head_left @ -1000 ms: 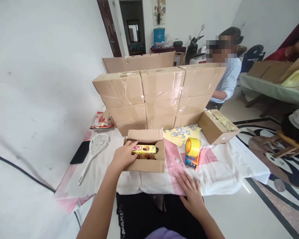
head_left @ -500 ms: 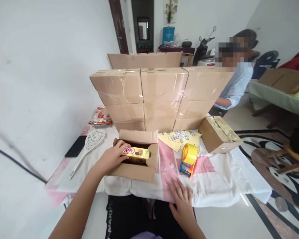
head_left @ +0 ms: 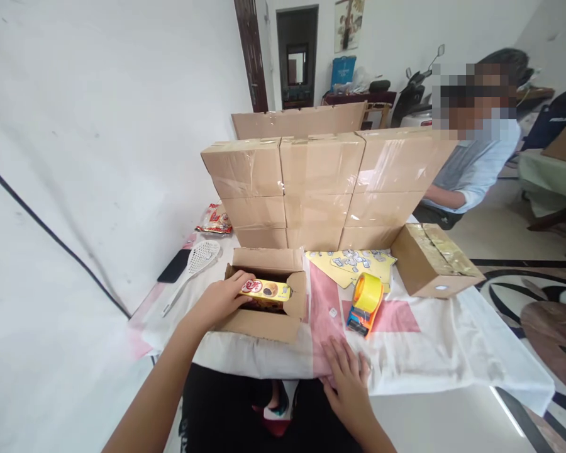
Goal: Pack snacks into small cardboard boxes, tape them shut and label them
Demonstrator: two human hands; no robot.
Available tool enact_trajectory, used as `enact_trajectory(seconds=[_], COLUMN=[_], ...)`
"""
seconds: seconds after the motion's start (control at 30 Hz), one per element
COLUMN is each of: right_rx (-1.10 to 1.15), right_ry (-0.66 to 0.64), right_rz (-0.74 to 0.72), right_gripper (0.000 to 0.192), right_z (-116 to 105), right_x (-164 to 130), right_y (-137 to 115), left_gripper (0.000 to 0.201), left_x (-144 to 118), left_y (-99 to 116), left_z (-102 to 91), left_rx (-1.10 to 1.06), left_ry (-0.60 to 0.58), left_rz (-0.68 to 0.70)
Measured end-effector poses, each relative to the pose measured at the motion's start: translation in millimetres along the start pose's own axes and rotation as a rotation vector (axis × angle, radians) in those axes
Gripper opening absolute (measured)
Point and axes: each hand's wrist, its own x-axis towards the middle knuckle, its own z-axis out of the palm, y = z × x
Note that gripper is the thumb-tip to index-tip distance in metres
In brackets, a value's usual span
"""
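My left hand reaches into an open cardboard box on the table, its fingers closed on the left end of a yellow snack box. The snack box lies lengthwise in the opening, and darker packaging shows just under it. The carton's flaps are spread outward. On the cloth at the table's front edge, my right hand rests flat with fingers stretched out, holding nothing. Just beyond it is a tape dispenser with a yellow roll. A small white piece lies left of the dispenser.
Stacked taped cartons form a wall behind. At right stands another carton, beside yellow printed sheets. To the left lie a white skimmer, a black phone and a red snack bag. A person is beyond the cartons.
The view has turned slightly left, so the scene appears further right. My left hand stays on the snack box in the carton, and my right hand stays flat on the cloth.
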Motion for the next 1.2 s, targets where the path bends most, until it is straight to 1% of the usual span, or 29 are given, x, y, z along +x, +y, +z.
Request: enact_trajectory(seconds=[0.1,0.2,0.3,0.4,0.47,0.53,0.67,0.73,0.83,0.9,0.97,1.03,1.1,1.13,1.2], right_rx=[-0.019,-0.029,-0.027,-0.037,-0.045,-0.047,-0.05,-0.052,-0.05,-0.05,-0.051,-0.05,-0.045,-0.042,-0.04], right_ry=[0.013,0.075,0.131,0.146,0.13,0.089,0.035,0.045,0.096,0.127,0.139,0.131,0.105,0.089,0.061], right_rz=[-0.009,0.002,0.042,0.095,0.085,0.032,-0.038,-0.042,-0.027,0.006,0.044,0.059,0.039,0.023,-0.002], right_gripper=[0.069,0.064,0.058,0.051,0.053,0.059,0.071,0.072,0.067,0.063,0.059,0.058,0.061,0.064,0.066], right_z=[0.2,1.4,3.0,3.5,2.8,1.4,-1.4,-1.7,-0.4,1.3,3.2,4.7,5.0,4.6,3.0], right_x=[0.3,1.4,4.0,6.2,5.8,3.8,-1.0,-1.6,-0.3,1.1,2.1,2.1,1.3,0.7,-0.2], right_y=[0.0,-3.4,-9.4,-13.3,-12.2,-8.2,0.1,0.5,-3.9,-8.0,-10.6,-10.2,-7.4,-5.5,-2.5], left_gripper=[0.042,0.045,0.046,0.045,0.046,0.047,0.051,0.044,0.028,0.027,0.032,0.035,0.036,0.036,0.038], left_x=[2.6,4.4,4.2,4.1,5.3,7.4,12.8,14.9,14.3,8.7,-2.6,-19.0,-37.8,-46.9,-62.3], left_y=[-6.2,-13.7,-18.3,-17.3,-13.6,-8.2,2.4,5.0,5.2,3.4,-0.5,-6.7,-14.5,-18.4,-25.0], left_z=[11.5,22.5,24.4,21.0,20.4,23.0,35.6,41.2,45.1,46.5,50.1,58.2,71.0,78.5,93.6], left_rx=[-0.067,-0.084,-0.08,-0.076,-0.077,-0.08,-0.09,-0.1,-0.131,-0.172,-0.232,-0.307,-0.387,-0.426,-0.503], left_ry=[0.041,0.084,0.138,0.217,0.261,0.286,0.31,0.328,0.386,0.461,0.568,0.688,0.775,0.794,0.777], left_rz=[0.035,0.051,0.077,0.086,0.095,0.113,0.162,0.186,0.205,0.191,0.143,0.063,-0.028,-0.069,-0.13])
